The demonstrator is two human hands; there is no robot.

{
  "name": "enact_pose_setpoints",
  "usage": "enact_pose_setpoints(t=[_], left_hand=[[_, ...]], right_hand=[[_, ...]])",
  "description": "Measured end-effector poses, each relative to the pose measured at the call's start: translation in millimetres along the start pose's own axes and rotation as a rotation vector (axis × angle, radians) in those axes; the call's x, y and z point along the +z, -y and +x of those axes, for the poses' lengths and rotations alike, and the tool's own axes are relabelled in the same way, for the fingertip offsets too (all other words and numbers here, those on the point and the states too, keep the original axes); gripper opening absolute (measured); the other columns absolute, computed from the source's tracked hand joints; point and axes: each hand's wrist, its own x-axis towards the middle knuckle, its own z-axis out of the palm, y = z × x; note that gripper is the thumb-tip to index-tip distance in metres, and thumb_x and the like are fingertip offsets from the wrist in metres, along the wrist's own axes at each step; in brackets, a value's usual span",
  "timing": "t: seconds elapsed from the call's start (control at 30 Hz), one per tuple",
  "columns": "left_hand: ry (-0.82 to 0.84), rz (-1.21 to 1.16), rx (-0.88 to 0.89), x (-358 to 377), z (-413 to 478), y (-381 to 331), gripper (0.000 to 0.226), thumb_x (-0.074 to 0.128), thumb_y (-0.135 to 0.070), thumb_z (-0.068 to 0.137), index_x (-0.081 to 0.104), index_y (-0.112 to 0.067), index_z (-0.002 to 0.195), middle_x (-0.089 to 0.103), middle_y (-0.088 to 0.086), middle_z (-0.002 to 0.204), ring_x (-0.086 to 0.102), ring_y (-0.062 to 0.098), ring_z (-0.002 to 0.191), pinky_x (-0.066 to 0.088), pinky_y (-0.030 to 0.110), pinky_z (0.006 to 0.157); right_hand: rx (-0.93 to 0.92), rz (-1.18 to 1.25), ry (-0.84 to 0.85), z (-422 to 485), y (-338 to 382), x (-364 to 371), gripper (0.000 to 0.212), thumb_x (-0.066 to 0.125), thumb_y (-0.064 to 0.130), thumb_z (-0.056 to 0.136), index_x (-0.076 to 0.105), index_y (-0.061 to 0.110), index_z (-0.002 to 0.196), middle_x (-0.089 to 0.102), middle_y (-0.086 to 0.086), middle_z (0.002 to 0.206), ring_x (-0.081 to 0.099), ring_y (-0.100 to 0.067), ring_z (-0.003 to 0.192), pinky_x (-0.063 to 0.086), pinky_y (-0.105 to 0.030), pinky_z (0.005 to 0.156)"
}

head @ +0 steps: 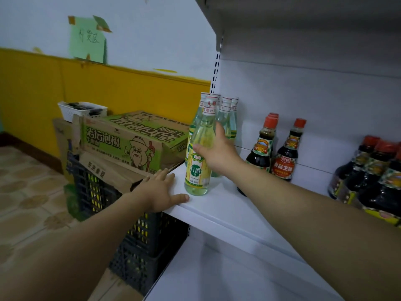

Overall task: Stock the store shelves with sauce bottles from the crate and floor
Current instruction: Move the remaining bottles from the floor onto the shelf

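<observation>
Now, left of the white shelf (219,206), two stacked black crates (143,233) sit under cartons (130,137). Your left hand (159,191) lies spread flat on the shelf's corner. Five white vinegar bottles (226,118) crowd the shelf's left end. Your right hand (218,152) wraps the front vinegar bottle (198,170), half hiding the rest. Along the shelf stand four soy sauce bottles (260,153), then a dark cluster (373,183) cut off.

small grocery shop by the looks of it, white slotted shelving (217,208), same dark sauce bottles (286,155) in rows, vinegar bottles (198,170) bunched at the end, cartons (121,137) stacked on black crates (152,235) beside it, handwritten green note (86,40) taped up
</observation>
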Motion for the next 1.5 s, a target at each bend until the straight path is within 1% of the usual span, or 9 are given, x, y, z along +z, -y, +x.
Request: enact_pose_setpoints(t=[0.13,0.2,0.4,0.53,0.63,0.9,1.13,1.37,1.5], left_hand=[[-0.012,-0.030,0.007,10,7,2,0.096,0.030,-0.077,0.082,0.004,-0.018,0.153,-0.004,0.003,0.161,-0.003,0.019,0.148,0.005,0.039,0.119],[-0.030,-0.038,0.012,11,8,3,0.096,0.029,-0.077,0.082,0.004,-0.018,0.153,-0.004,0.004,0.161,-0.003,0.020,0.148,0.005,0.038,0.119],[-0.028,-0.052,0.015,14,10,6,0.096,0.029,-0.078,0.082,0.004,-0.020,0.153,-0.003,0.005,0.161,-0.002,0.021,0.148,0.007,0.040,0.119],[-0.027,-0.061,0.016,15,12,7,0.096,0.029,-0.079,0.081,0.004,-0.021,0.153,-0.003,0.004,0.161,-0.002,0.021,0.148,0.007,0.040,0.119],[-0.028,-0.073,0.011,16,13,9,0.096,0.029,-0.080,0.080,0.005,-0.023,0.153,-0.003,0.002,0.161,-0.001,0.020,0.148,0.009,0.041,0.118],[-0.047,-0.083,0.017,20,16,11,0.097,0.028,-0.082,0.078,0.004,-0.024,0.153,-0.002,0.002,0.161,0.000,0.021,0.148,0.011,0.042,0.118],[-0.053,-0.095,0.013,21,15,11,0.098,0.028,-0.082,0.078,0.005,-0.024,0.153,-0.001,0.002,0.161,-0.001,0.020,0.148,0.011,0.043,0.119],[-0.036,-0.099,0.026,18,14,10,0.098,0.030,-0.081,0.079,0.004,-0.022,0.153,-0.002,0.002,0.161,-0.002,0.020,0.148,0.008,0.042,0.119],[-0.027,-0.118,0.036,14,15,12,0.100,0.034,-0.082,0.078,0.005,-0.023,0.153,-0.001,0.002,0.161,-0.001,0.019,0.148,0.009,0.042,0.120]], right_hand=[[0.013,-0.042,0.007,17,3,14,0.090,0.064,0.035,0.091,0.001,0.025,0.154,0.042,-0.005,0.150,0.050,-0.029,0.127,0.046,-0.036,0.094],[0.019,-0.065,0.000,24,5,19,0.090,0.063,0.036,0.093,-0.002,0.022,0.154,0.040,-0.006,0.151,0.049,-0.029,0.127,0.044,-0.035,0.091],[0.016,-0.166,-0.021,42,11,31,0.086,0.059,0.037,0.095,0.000,0.014,0.152,0.038,-0.015,0.149,0.050,-0.034,0.123,0.048,-0.040,0.090],[-0.015,-0.207,-0.068,49,12,40,0.084,0.060,0.041,0.093,0.008,0.010,0.151,0.027,-0.016,0.152,0.038,-0.036,0.134,0.042,-0.041,0.100],[-0.020,-0.220,-0.091,50,12,44,0.084,0.060,0.041,0.093,0.009,0.009,0.151,0.019,-0.016,0.154,0.033,-0.035,0.137,0.039,-0.040,0.101],[-0.037,-0.256,-0.110,48,13,47,0.085,0.061,0.043,0.091,0.010,0.010,0.151,0.024,-0.016,0.152,0.039,-0.035,0.133,0.042,-0.039,0.098],[-0.018,-0.227,-0.122,51,12,49,0.086,0.061,0.042,0.091,0.009,0.010,0.151,0.021,-0.014,0.154,0.035,-0.034,0.136,0.040,-0.042,0.101],[-0.018,-0.202,-0.096,49,11,47,0.087,0.058,0.042,0.094,0.001,0.012,0.153,0.016,-0.008,0.160,0.034,-0.032,0.138,0.039,-0.041,0.101],[0.008,-0.217,-0.053,46,12,45,0.097,0.055,0.049,0.093,-0.015,0.017,0.153,0.007,-0.009,0.162,0.033,-0.032,0.140,0.039,-0.043,0.104]])
